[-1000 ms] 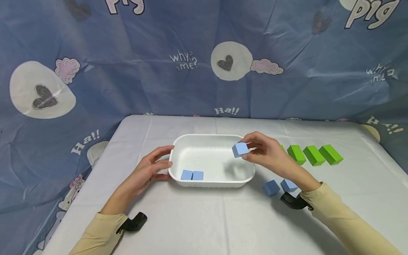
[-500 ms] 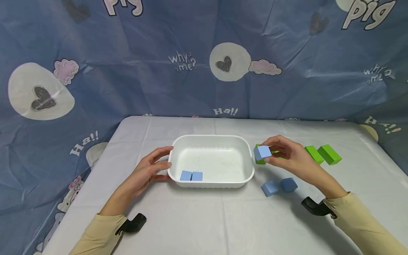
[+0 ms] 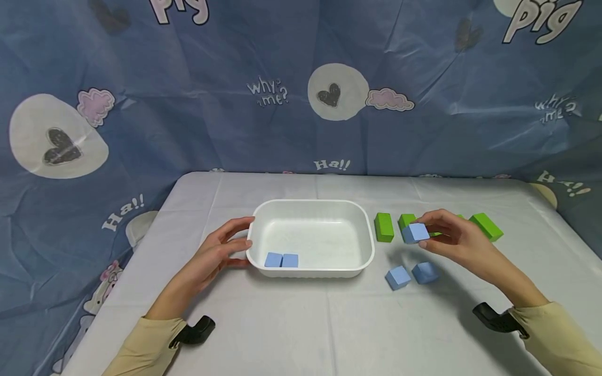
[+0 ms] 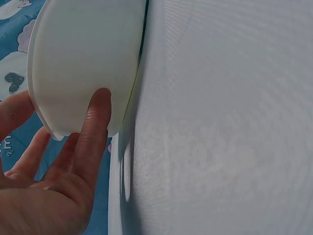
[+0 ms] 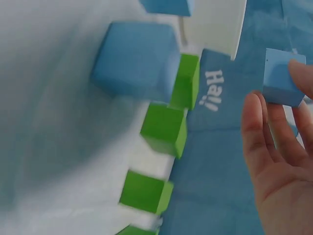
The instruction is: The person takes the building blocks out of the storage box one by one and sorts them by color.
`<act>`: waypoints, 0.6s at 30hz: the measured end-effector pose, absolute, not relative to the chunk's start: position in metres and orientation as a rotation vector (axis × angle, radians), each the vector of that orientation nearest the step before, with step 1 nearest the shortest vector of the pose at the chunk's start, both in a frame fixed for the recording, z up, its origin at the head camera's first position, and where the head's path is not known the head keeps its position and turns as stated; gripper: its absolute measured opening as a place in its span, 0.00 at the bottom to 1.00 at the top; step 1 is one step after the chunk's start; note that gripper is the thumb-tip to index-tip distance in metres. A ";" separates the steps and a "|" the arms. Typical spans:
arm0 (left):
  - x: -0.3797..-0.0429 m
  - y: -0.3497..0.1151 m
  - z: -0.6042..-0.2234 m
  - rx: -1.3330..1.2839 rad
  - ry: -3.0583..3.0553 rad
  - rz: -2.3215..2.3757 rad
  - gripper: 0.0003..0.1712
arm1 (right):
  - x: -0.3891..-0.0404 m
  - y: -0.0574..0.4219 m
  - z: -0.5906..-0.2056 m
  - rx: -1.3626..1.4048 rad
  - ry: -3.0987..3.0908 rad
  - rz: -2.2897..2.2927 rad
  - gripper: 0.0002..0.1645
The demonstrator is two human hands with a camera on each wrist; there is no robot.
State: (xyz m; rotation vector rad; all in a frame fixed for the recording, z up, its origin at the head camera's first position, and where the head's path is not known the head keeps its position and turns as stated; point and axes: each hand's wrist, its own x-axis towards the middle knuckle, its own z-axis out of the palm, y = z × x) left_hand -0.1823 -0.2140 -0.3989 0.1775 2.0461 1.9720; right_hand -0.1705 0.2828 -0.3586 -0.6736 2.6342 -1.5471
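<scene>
My right hand [image 3: 467, 245] pinches a light blue cube [image 3: 416, 233] between thumb and fingers, to the right of a white rectangular tray [image 3: 320, 230]. The right wrist view shows the thumb on one face of the held cube [image 5: 279, 81]. Inside the tray, two blue cubes [image 3: 274, 260] sit side by side at the front left. My left hand [image 3: 213, 253] touches the tray's left end; in the left wrist view its fingers [image 4: 95, 127] lie fairly straight against the outer wall. Two more blue cubes [image 3: 397, 278] rest on the table below the right hand.
Green blocks [image 3: 384, 227] stand in a row to the right of the tray, some partly hidden behind the right hand. A white cloth [image 3: 282, 324] covers the table. Behind its far edge hangs a blue printed curtain [image 3: 211, 104].
My right hand has carried the blue cube rightward, from over the tray's right end to over the green row. My left hand stays at the tray.
</scene>
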 end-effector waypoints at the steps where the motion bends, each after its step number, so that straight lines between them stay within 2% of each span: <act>1: -0.182 -0.214 -0.399 0.178 2.048 1.970 0.34 | -0.169 0.286 -0.359 -0.661 2.650 -1.537 0.22; 11: -0.182 -0.215 -0.399 0.191 2.053 1.965 0.33 | -0.159 0.311 -0.369 -0.553 2.766 -1.476 0.23; 18: -0.182 -0.215 -0.399 0.189 2.043 1.967 0.34 | -0.155 0.326 -0.377 -0.578 2.757 -1.436 0.23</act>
